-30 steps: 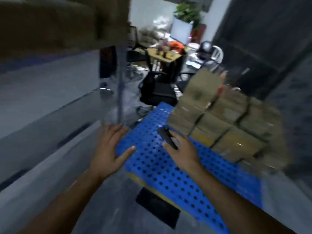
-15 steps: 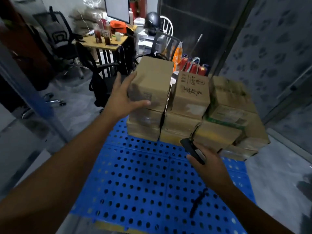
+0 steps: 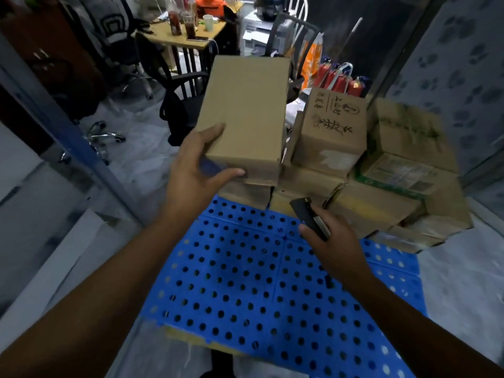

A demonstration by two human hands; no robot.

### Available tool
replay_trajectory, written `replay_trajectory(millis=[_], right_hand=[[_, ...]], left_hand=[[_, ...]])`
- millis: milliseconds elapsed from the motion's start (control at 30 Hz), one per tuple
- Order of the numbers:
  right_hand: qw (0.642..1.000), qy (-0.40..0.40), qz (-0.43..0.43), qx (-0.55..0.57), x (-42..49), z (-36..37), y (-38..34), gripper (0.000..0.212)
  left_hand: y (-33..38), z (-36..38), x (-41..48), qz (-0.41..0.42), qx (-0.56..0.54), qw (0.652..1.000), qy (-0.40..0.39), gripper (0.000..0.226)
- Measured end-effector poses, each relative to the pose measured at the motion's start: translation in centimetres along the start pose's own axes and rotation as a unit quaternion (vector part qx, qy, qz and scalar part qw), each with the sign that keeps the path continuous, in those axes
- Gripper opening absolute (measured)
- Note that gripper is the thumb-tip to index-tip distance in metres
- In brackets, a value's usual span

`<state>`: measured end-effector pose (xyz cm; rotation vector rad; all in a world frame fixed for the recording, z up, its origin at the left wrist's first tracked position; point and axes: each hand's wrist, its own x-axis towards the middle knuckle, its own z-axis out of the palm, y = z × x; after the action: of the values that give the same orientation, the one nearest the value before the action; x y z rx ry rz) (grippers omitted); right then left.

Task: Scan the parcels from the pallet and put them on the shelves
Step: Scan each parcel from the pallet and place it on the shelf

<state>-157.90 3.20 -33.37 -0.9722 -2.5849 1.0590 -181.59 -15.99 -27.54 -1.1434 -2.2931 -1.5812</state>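
Matt brown cardboard parcels (image 3: 327,137), perforated blue pallet (image 3: 245,282) seemingly smooth plastic, black scanner (image 3: 309,218) faintly glossy.

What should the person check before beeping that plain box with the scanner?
1. Left hand grips box: ok.
2. Right hand holds scanner: ok.
3. Barcode showing on box: not ok, the faces in view are plain.
4. Scanner aimed at box: cannot tell.
5. Box lifted free of the stack: cannot tell.
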Motion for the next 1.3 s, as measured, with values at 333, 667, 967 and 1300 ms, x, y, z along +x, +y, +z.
replay_trajectory(millis=[333, 667, 967, 1300], right_hand=[[0.989, -0.139, -0.016, 0.043, -10.0, 6.0, 8.9, 0.072], [0.980, -0.196, 0.034, -0.010, -14.1, 8.9, 10.9, 0.066], [0.990, -0.140, -0.004, -0.017, -13.8, 8.3, 4.6, 0.065], [0.978, -0.186, -0.023, -0.089, -14.4, 11.4, -1.2, 0.066]], left_hand=[[1.2, 2.6, -31.5, -0.134, 0.063, 0.987, -0.057, 0.071], [-0.3, 6.4, -31.9, -0.120, 0.315, 0.916, -0.216, 0.118], [-4.7, -0.8, -31.9, -0.197, 0.013, 0.975, -0.103, 0.115], [-5.6, -2.4, -30.7, -0.145, 0.100, 0.978, -0.115, 0.087]])
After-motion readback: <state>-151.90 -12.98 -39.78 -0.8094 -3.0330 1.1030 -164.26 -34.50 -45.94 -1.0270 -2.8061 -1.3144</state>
